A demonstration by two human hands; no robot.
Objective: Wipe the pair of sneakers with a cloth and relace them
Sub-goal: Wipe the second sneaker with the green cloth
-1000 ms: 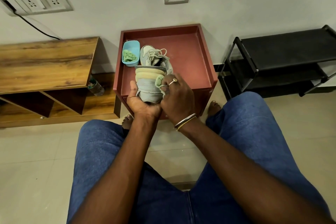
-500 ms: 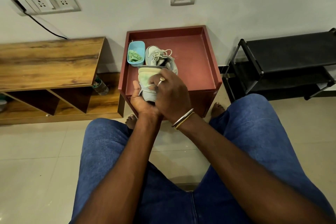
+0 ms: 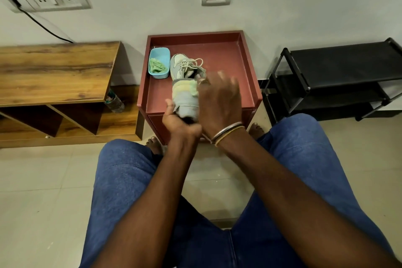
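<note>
Sneaker wiped over the red table (image 3: 228,50)
Left hand (image 3: 177,118) grips the sneaker (image 3: 185,98); right hand (image 3: 219,98), blurred, fingers splayed, presses a cloth (image 3: 194,88).

right hand (image 3: 219,102) fingers (image 3: 221,77) motion-blurred, held sneaker (image 3: 185,100) heel hidden

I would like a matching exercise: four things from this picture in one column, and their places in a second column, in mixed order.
Things:
1. blue container
2. held sneaker
3. black rack
4. plastic bottle

Places:
a. in the wooden shelf
b. right of the red table
c. in the left hand
d. on the red table, back left

Pairs: 1-d, 2-c, 3-b, 4-a
</note>
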